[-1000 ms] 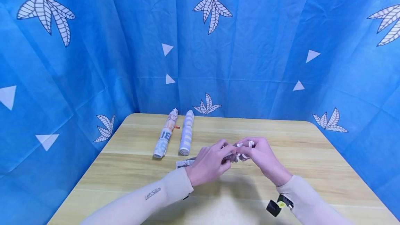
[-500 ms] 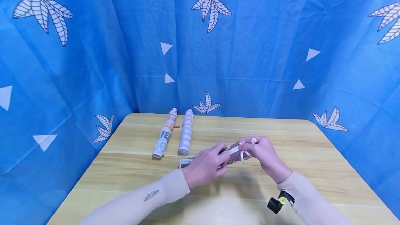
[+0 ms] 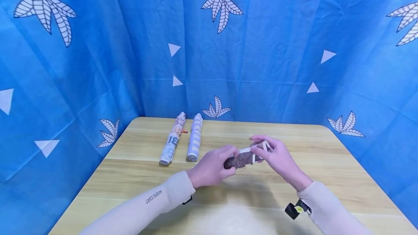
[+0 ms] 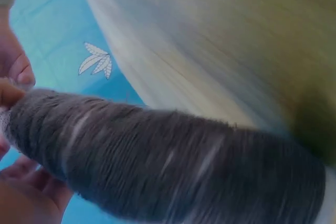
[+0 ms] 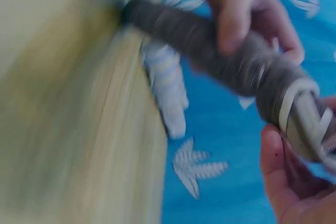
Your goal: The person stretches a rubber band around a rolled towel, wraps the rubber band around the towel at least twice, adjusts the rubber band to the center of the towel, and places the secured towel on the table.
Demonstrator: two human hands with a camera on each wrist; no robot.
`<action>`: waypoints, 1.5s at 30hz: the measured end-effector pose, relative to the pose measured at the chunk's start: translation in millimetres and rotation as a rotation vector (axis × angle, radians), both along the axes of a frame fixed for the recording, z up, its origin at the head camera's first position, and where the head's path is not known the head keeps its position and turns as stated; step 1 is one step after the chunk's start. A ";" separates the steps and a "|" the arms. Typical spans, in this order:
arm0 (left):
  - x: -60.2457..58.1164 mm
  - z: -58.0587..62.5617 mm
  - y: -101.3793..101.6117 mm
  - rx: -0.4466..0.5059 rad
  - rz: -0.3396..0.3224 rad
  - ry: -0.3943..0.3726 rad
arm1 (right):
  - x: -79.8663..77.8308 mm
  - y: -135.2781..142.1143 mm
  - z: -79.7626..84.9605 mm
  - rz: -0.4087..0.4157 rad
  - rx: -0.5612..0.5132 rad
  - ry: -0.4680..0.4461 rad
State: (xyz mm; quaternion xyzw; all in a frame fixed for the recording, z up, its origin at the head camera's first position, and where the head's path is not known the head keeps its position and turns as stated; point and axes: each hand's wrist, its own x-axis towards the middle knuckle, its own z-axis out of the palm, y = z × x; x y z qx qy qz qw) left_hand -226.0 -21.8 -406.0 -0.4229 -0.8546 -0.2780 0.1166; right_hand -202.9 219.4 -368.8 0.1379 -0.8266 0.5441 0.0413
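A rolled-up grey-brown towel (image 3: 243, 159) with white edging is held slantwise just over the table. My left hand (image 3: 212, 166) grips it toward its left end, with the thumb below and the fingers above. At the other end, my right hand (image 3: 277, 159) pinches the white-edged end between thumb and fingers. Ribbed grey fabric of the towel (image 4: 157, 156) fills the left wrist view, blurred. In the right wrist view a white band crosses the rolled end, beside the thumb of the right hand (image 5: 294, 182).
Two more rolled towels lie side by side at the back left: one printed in orange and blue (image 3: 173, 139), one with lavender and cream stripes (image 3: 195, 139). The wooden table (image 3: 310, 144) meets a blue patterned curtain (image 3: 261, 64) behind and on both sides.
My hands have drawn apart, baring more of the towel's middle. The left hand shifted slightly left, and the towel's left end no longer shows beyond it. The right-hand fingers have lifted and spread somewhat.
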 end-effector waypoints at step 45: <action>-0.5 -10.7 9.5 -0.064 -0.038 0.292 | 0.9 -8.6 -14.6 -0.038 0.159 0.194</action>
